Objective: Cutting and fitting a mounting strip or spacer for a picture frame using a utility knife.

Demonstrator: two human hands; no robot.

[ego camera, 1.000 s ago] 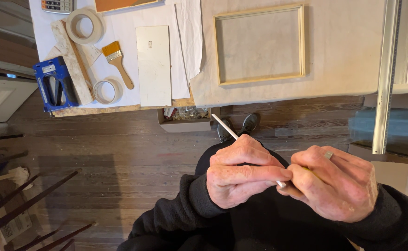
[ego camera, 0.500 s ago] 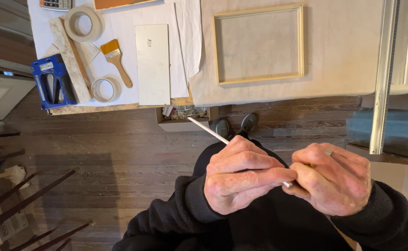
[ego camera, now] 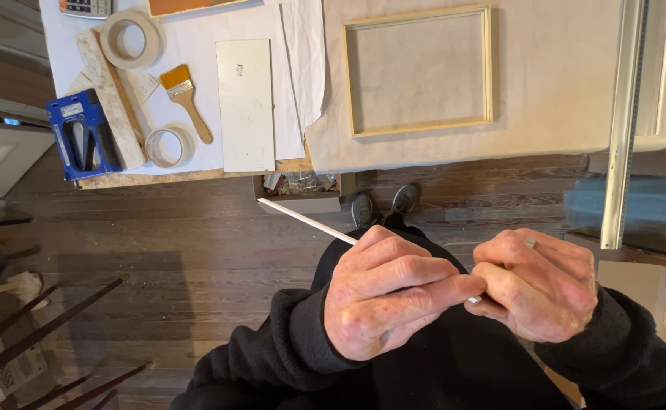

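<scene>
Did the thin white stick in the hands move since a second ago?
Yes. The thin white stick pokes out farther left of the left hand, its tip now under the small box, away from the shoes.

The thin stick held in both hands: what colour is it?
White. The thin stick shows best in the head view, running up-left from the left hand toward the table.

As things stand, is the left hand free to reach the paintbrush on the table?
Probably not right away: the left hand is closed on the thin white stick, shared with the right hand. The paintbrush itself lies uncovered.
</scene>
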